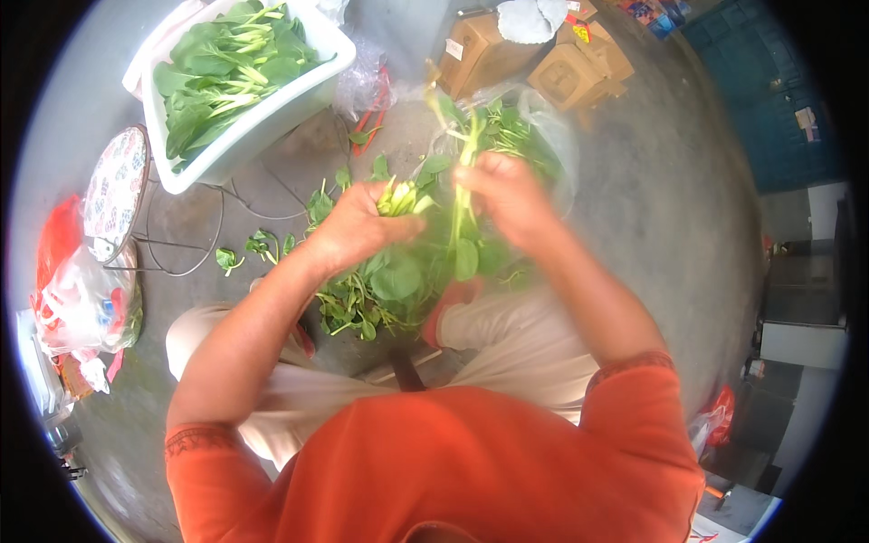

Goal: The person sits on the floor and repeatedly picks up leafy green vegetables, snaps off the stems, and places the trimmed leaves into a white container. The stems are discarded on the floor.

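Note:
A bunch of leafy green stems (pixel 400 198) is gripped in my left hand (pixel 360 227), the pale stem ends pointing up between thumb and fingers. My right hand (pixel 506 197) pinches a separate leafy green stalk (pixel 465 203), slightly blurred, with leaves at its lower end and a yellowish one at its top. Below my hands a heap of loose greens and trimmings (pixel 360 305) lies on the floor between my feet. Beyond my right hand, an opened clear plastic bag (pixel 560 129) holds more greens (pixel 512 132). A white plastic tub (pixel 251 129) full of leafy greens (pixel 231 68) stands at the upper left.
A wire-framed stool with a patterned round seat (pixel 117 190) is at left, near plastic bags (pixel 91 298). Cardboard boxes (pixel 468 51) stand beyond the bag of greens. Red-handled scissors or a similar tool (pixel 370 129) lies beside the tub. Stray leaves (pixel 229 260) dot the floor.

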`<state>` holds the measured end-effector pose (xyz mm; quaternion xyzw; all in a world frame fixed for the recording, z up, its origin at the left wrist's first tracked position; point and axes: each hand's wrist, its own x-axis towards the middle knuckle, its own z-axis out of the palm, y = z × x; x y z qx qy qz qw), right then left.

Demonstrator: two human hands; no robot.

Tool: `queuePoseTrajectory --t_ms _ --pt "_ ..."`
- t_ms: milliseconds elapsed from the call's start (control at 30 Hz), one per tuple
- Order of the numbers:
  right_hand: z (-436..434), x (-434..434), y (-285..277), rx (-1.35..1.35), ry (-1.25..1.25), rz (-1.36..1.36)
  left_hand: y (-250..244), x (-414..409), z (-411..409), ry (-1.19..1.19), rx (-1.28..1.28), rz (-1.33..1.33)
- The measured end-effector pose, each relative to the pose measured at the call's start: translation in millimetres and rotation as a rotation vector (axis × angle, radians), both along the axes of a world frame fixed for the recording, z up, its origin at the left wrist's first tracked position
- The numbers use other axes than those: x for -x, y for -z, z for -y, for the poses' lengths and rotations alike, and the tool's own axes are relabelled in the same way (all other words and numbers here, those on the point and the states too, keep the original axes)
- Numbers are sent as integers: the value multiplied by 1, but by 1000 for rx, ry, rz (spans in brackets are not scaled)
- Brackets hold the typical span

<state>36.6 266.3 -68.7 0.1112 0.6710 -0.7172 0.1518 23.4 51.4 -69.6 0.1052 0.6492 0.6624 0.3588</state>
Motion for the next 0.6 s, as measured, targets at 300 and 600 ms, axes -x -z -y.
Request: queuePoseTrajectory --t_ms 300,600 --pt "46 3 6 -270 255 -163 12 -11 -29 -251 93 -128" --pt "15 5 11 144 -115 -3 5 0 -16 -143 0 35"
